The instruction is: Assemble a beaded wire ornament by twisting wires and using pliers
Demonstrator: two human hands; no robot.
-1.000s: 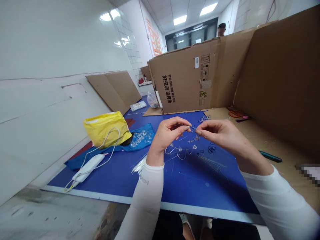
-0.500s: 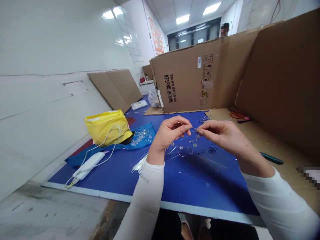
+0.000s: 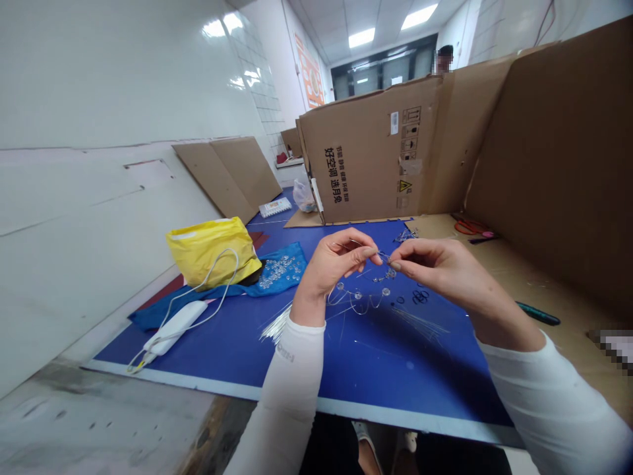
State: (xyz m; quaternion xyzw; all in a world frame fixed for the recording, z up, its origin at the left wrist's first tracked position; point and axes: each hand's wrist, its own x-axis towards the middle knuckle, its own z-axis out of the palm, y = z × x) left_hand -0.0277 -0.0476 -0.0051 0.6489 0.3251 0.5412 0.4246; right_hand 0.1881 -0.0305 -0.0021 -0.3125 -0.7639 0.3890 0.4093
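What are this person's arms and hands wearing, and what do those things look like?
Both forearms wear long white arm sleeves: the left sleeve has small dark lettering near its cuff, and the right sleeve shows no marking. The left hand and right hand are bare, without gloves.

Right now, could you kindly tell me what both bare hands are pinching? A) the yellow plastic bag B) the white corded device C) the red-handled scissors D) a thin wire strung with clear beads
D: the left hand and right hand meet at their fingertips on a thin wire strung with clear beads.
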